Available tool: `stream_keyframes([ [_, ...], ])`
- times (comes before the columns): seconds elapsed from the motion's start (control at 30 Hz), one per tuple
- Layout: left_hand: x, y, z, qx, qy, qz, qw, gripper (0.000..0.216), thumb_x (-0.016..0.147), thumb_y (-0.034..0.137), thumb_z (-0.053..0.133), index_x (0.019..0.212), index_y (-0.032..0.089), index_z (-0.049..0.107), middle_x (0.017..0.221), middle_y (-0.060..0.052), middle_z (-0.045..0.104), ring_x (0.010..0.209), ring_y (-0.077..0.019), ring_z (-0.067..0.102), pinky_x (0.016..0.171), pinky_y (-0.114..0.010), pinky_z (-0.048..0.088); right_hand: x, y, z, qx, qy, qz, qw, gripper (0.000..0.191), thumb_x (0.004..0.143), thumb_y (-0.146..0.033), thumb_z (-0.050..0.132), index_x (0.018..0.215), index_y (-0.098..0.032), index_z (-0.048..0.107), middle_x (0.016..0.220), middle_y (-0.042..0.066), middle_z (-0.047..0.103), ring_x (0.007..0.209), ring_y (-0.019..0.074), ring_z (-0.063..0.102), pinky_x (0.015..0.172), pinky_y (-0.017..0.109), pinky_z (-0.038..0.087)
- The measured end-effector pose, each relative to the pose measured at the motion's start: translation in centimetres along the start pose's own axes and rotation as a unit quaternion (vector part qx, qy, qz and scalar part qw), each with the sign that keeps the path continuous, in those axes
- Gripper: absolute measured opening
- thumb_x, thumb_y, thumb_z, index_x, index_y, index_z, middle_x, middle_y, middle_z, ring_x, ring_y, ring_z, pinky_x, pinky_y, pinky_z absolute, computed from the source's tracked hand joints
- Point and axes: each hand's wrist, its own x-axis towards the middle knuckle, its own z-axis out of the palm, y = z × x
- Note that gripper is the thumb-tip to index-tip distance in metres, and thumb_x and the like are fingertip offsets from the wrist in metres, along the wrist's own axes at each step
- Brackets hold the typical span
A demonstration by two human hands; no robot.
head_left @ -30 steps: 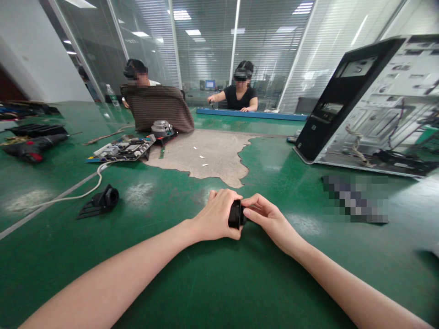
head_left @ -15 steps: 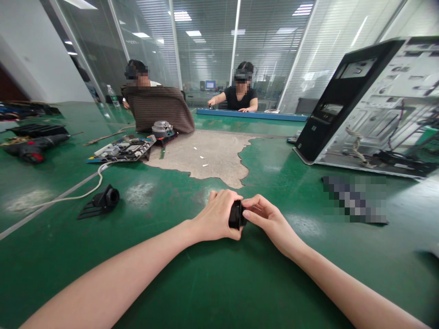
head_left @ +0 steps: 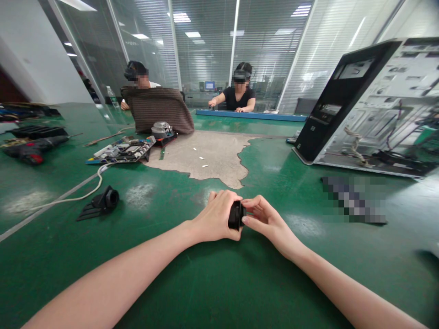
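Note:
My left hand (head_left: 217, 217) is wrapped round a small black part (head_left: 235, 215), holding it on its side just above the green table. The part looks boxy, with a wider rim at its right end. On that rim, the thumb and fingertips of my right hand (head_left: 265, 217) are closed in a pinch. Much of the part is hidden inside my left palm, so I cannot tell exactly what it is. To the left of my hands lies a black plastic piece (head_left: 103, 202) with a round opening and thin prongs.
A circuit board (head_left: 125, 150), a power drill (head_left: 37, 146) and a white cable (head_left: 78, 195) are on the left. An open computer case (head_left: 329, 105) stands at the right. Two people sit across the table, behind a brown-covered chair back (head_left: 157, 107) and a blue bar (head_left: 247, 114).
My right fingertips have shifted slightly on the rim, with the thumb a little lower. The left hand and the black part stay almost where they were.

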Motion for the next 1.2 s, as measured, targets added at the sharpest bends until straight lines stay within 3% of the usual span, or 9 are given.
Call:
stream_keyframes([
  [0.17, 0.0, 0.1, -0.1, 0.002, 0.003, 0.004, 1.000, 0.060, 0.055, 0.029, 0.062, 0.107, 0.019, 0.034, 0.104, -0.007, 0.049, 0.095, -0.0244, 0.047, 0.079, -0.038, 0.031, 0.3, 0.4, 0.1, -0.038, 0.042, -0.002, 0.998, 0.018, 0.073, -0.028, 0.059, 0.084, -0.022, 0.046, 0.089, 0.001, 0.054, 0.089, 0.0165, 0.055, 0.082, 0.035, 0.045],
  [0.27, 0.0, 0.1, -0.2, -0.001, -0.001, 0.002, 1.000, 0.060, 0.055, 0.029, 0.061, 0.107, 0.020, 0.034, 0.104, -0.006, 0.049, 0.096, -0.0244, 0.047, 0.080, -0.038, 0.030, 0.0, 0.3, 0.3, -0.058, 0.014, 0.000, 0.998, 0.024, 0.075, -0.025, 0.056, 0.096, -0.022, 0.045, 0.097, 0.003, 0.054, 0.092, 0.0167, 0.054, 0.082, 0.034, 0.046],
  [0.4, 0.0, 0.0, -0.2, -0.006, -0.003, -0.002, 1.000, 0.061, 0.055, 0.030, 0.062, 0.108, 0.020, 0.034, 0.104, -0.006, 0.049, 0.095, -0.0246, 0.047, 0.080, -0.038, 0.030, -0.4, 0.4, 0.2, -0.082, -0.006, -0.017, 0.996, 0.022, 0.076, -0.018, 0.051, 0.097, -0.023, 0.044, 0.097, 0.002, 0.054, 0.093, 0.0157, 0.055, 0.080, 0.031, 0.047],
  [0.5, 0.2, 0.1, -0.2, -0.009, 0.000, -0.017, 1.000, 0.060, 0.054, 0.029, 0.063, 0.106, 0.020, 0.035, 0.101, -0.006, 0.049, 0.094, -0.0243, 0.047, 0.080, -0.037, 0.031, -0.3, 1.1, -0.2, -0.110, 0.034, -0.014, 0.993, 0.020, 0.078, -0.018, 0.048, 0.097, -0.023, 0.044, 0.093, 0.001, 0.055, 0.092, 0.0154, 0.056, 0.086, 0.034, 0.044],
  [0.57, 0.3, 0.1, -0.3, -0.017, -0.004, -0.042, 0.999, 0.057, 0.054, 0.029, 0.063, 0.104, 0.020, 0.037, 0.099, -0.005, 0.049, 0.092, -0.0241, 0.047, 0.080, -0.037, 0.032, -0.1, 1.6, -0.6, -0.140, 0.056, -0.020, 0.988, 0.026, 0.079, -0.021, 0.048, 0.104, -0.024, 0.043, 0.102, 0.003, 0.054, 0.102, 0.0166, 0.052, 0.094, 0.036, 0.039],
  [0.7, 0.6, 0.1, -0.5, -0.035, -0.004, -0.098, 0.995, 0.051, 0.054, 0.030, 0.064, 0.099, 0.021, 0.040, 0.098, -0.004, 0.051, 0.090, -0.0240, 0.047, 0.080, -0.039, 0.034, 0.1, 2.0, -1.5, -0.273, 0.078, -0.029, 0.959, 0.033, 0.079, -0.031, 0.049, 0.110, -0.022, 0.043, 0.111, 0.007, 0.050, 0.108, 0.0204, 0.047, 0.098, 0.040, 0.034],
  [0.87, 0.9, -0.6, -0.5, -0.045, -0.008, -0.164, 0.985, 0.047, 0.056, 0.032, 0.063, 0.096, 0.021, 0.043, 0.095, -0.004, 0.053, 0.092, -0.0255, 0.048, 0.080, -0.041, 0.036, -0.3, 1.8, -2.4, -0.407, 0.049, -0.037, 0.911, 0.055, 0.066, -0.038, 0.063, 0.114, -0.021, 0.043, 0.123, 0.011, 0.037, 0.118, 0.0280, 0.034, 0.099, 0.046, 0.029],
  [1.1, 0.8, -0.5, -0.6, -0.064, -0.008, -0.167, 0.984, 0.048, 0.058, 0.041, 0.065, 0.097, 0.021, 0.046, 0.096, -0.004, 0.054, 0.092, -0.0243, 0.049, 0.082, -0.041, 0.036, 0.5, 2.4, -1.8, -0.471, 0.108, -0.072, 0.872, 0.040, 0.070, -0.032, 0.058, 0.108, -0.023, 0.050, 0.111, 0.011, 0.049, 0.106, 0.0297, 0.043, 0.089, 0.051, 0.035],
  [1.2, 0.6, 0.0, -0.8, -0.073, -0.012, -0.150, 0.986, 0.053, 0.055, 0.045, 0.068, 0.097, 0.021, 0.046, 0.095, -0.003, 0.054, 0.090, -0.0228, 0.049, 0.081, -0.040, 0.036, 0.6, 2.0, -1.9, -0.468, 0.088, -0.075, 0.876, 0.028, 0.070, -0.030, 0.058, 0.097, -0.023, 0.056, 0.104, 0.009, 0.052, 0.100, 0.0281, 0.047, 0.085, 0.049, 0.038],
])
